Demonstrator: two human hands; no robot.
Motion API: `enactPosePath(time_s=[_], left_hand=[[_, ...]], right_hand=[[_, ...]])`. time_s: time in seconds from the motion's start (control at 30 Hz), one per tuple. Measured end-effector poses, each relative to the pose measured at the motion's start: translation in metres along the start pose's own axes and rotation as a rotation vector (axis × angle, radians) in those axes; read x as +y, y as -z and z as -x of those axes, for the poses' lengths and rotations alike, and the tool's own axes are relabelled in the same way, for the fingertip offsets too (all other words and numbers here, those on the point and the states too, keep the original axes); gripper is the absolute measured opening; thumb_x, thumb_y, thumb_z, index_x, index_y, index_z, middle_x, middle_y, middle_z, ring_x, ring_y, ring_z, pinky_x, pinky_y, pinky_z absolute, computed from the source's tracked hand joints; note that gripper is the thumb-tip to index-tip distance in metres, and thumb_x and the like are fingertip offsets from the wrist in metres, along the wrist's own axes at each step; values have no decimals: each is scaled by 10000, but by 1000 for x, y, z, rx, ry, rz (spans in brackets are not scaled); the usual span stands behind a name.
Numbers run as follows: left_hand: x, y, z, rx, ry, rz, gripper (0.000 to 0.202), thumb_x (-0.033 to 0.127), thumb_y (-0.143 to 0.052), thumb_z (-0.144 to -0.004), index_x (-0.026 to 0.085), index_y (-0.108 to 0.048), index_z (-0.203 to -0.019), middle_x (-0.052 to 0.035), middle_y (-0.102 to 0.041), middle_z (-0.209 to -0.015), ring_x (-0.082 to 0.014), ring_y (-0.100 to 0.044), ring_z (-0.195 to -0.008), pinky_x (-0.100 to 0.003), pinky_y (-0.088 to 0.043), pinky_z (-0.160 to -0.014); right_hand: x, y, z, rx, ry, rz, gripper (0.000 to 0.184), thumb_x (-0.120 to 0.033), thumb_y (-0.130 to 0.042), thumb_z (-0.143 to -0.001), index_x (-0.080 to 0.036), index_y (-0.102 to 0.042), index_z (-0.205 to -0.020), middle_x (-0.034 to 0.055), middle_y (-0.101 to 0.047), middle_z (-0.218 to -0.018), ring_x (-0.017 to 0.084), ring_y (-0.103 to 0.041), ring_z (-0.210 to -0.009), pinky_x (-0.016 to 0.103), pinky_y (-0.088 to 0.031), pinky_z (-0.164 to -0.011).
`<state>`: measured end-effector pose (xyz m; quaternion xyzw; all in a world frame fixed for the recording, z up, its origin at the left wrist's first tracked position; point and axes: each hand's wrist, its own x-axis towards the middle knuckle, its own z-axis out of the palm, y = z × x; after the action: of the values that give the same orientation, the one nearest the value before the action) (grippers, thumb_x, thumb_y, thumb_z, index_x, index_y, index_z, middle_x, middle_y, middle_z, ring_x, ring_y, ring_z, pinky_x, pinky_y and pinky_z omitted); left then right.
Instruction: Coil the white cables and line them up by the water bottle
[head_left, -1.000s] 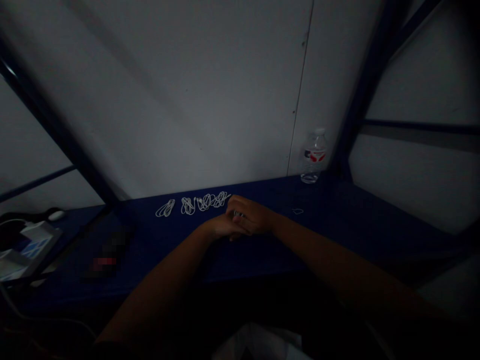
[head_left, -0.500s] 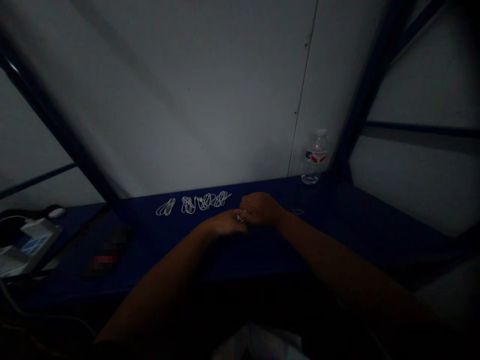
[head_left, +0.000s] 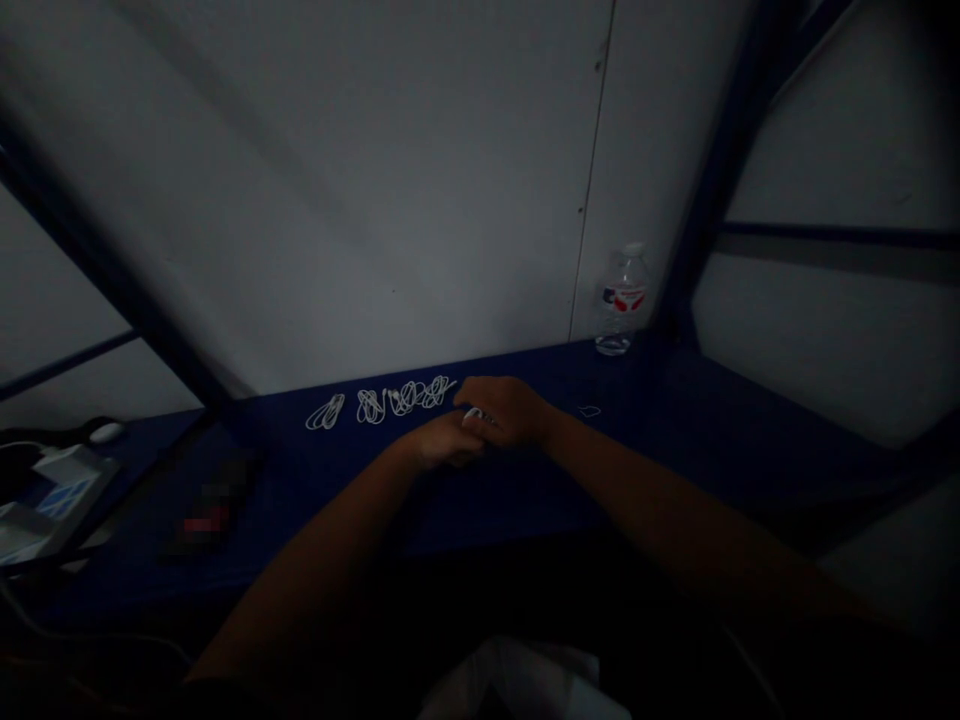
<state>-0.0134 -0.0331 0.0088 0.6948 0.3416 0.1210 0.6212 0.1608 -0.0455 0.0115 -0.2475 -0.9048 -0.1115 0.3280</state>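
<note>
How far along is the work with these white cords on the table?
Done: looped white earphone cords lie in a row on the blue table. In hand: the right hand and left hand meet over a small white piece. Left: that piece looks unfinished; beyond it, I cannot tell.

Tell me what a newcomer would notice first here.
White earphone cables lie looped in a row along the dark blue table. Just right of them, the left hand and right hand meet over something small and white. Farther right, a clear water bottle stands by the wall.
</note>
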Motion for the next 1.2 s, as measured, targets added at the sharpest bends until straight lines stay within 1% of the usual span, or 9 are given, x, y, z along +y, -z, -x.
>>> enactPosePath(time_s=[0.13,0.27,0.33,0.43,0.53,0.67,0.8,0.93,1.2], left_hand=[[1,0,5,-22,22,-57,208,147,-608,-547,185,-422,-632,87,-308,-501,-49,-242,-441,-206,-177,-425],[5,2,6,-47,-25,-246,131,130,-576,-557,169,-459,-601,64,-342,-504,-61,-265,-452,-224,-182,-424],[7,3,3,-25,-72,-311,68,144,-564,-612,150,-553,-679,49,-394,-514,-71,-295,-449,-229,-221,-427],[9,3,-3,105,-179,-523,201,177,-558,-698,138,-655,-870,-15,-571,-637,-109,-441,-513,-245,-344,-486],[7,3,-7,302,-225,-797,267,250,-551,-778,150,-675,-993,-72,-678,-846,-173,-593,-698,-282,-449,-628],[3,3,-10,493,-224,-1046,342,351,-491,-875,145,-641,-1103,-123,-698,-970,-239,-647,-845,-334,-482,-738],[1,4,-11,504,-243,-1094,400,369,-489,-913,140,-552,-1235,-146,-684,-1057,-247,-649,-919,-348,-486,-791],[4,3,-10,473,-263,-1094,441,424,-476,-938,156,-498,-1287,-146,-666,-1099,-259,-634,-953,-374,-473,-831],[4,-7,-12,526,-294,-1106,336,389,-376,-978,171,-516,-1193,-158,-635,-1060,-281,-604,-949,-366,-437,-811]], right_hand=[[1,3,-2,21,165,74,337,-368,-380,-970,-144,-630,-945,87,-631,-874,194,-518,-840,328,-376,-763],[-1,1,-3,22,161,204,426,-382,-361,-979,-159,-617,-721,68,-582,-681,174,-475,-687,320,-323,-650],[0,-2,-2,-7,63,243,460,-383,-355,-979,-159,-619,-678,65,-576,-641,166,-472,-646,315,-297,-618],[3,-6,-3,-82,-151,247,485,-383,-351,-977,-146,-660,-688,80,-620,-659,161,-503,-628,306,-285,-604],[8,-9,-5,-165,-325,176,501,-381,-339,-978,-150,-699,-716,90,-666,-694,160,-542,-624,294,-286,-593],[12,-10,-7,-183,-517,-40,573,-426,-305,-992,-164,-687,-655,64,-662,-639,135,-547,-577,276,-283,-562],[15,-10,-7,-156,-652,-156,623,-475,-296,-991,-157,-670,-608,53,-639,-584,123,-532,-534,265,-281,-542],[19,-11,-7,-154,-722,-149,624,-460,-285,-994,-153,-685,-627,62,-647,-599,131,-553,-556,265,-300,-558],[30,-8,-6,-133,-847,-95,599,-459,-325,-983,-176,-661,-575,89,-658,-631,173,-587,-601,285,-321,-573]])
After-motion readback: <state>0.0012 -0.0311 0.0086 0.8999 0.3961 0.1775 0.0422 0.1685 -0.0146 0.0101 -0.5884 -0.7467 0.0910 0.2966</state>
